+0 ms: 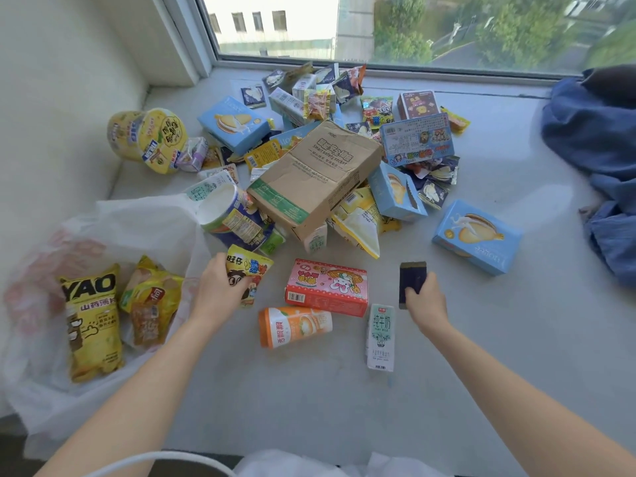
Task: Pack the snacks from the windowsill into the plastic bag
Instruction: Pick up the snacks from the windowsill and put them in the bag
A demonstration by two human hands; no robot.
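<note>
My left hand [216, 293] grips a small yellow candy packet [250, 270] just right of the white plastic bag [144, 222]. Inside the bag lie a yellow chip pouch [92, 321] and a yellow-green snack pack [151, 301]. My right hand [425, 301] holds a small dark blue packet [411, 278] upright above the sill. Between my hands lie a pink box [327, 287], an orange cup drink [296, 327] and a white milk carton [380, 337]. Behind them is a heap of snacks around a brown cardboard box [316, 173].
Blue biscuit boxes [476, 235] and a yellow noodle bowl [151, 139] lie around the heap on the grey windowsill [481, 356]. Blue cloth [599, 149] is bunched at the right edge. The window [378, 29] closes the back, a white wall the left.
</note>
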